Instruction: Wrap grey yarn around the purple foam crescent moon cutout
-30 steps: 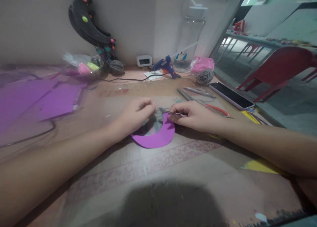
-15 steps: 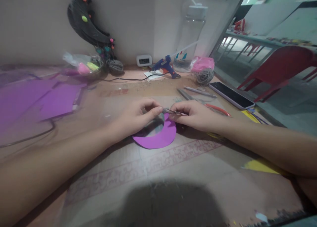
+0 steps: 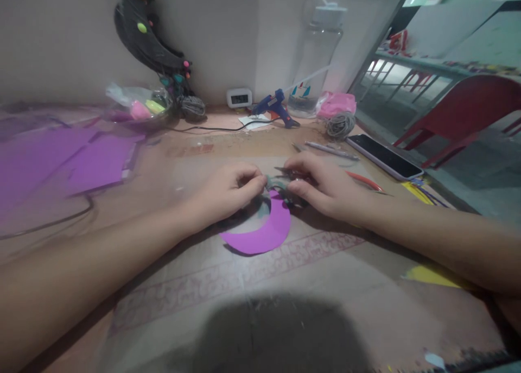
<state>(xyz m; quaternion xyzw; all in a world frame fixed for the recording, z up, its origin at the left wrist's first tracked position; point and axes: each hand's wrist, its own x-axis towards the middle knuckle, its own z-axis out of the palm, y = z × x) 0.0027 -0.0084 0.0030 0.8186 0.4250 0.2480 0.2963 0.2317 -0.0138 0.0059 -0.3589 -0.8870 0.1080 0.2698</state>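
A purple foam crescent [image 3: 262, 233] lies on the cardboard-covered table in front of me. My left hand [image 3: 228, 191] rests on its upper left part with fingers curled, pinching a small piece at its thumb tip. My right hand [image 3: 325, 185] is closed around a thin metal tool [image 3: 285, 172] whose tip points left toward the left hand's thumb. The two hands nearly meet above the crescent. What the fingertips pinch is too blurred to name.
Purple foam sheets [image 3: 81, 164] lie at the left. A blue glue gun [image 3: 274, 106], a small clock [image 3: 239, 97], a water bottle [image 3: 313, 58] and a wire coil [image 3: 340, 124] stand at the back. A phone [image 3: 385, 156], pens [image 3: 329, 150] and red-handled scissors [image 3: 364, 181] lie right.
My right hand has shifted forward and turned over the tool. The grey inner piece once visible on the purple foam is now mostly hidden under the hands. The camera view moved slightly.
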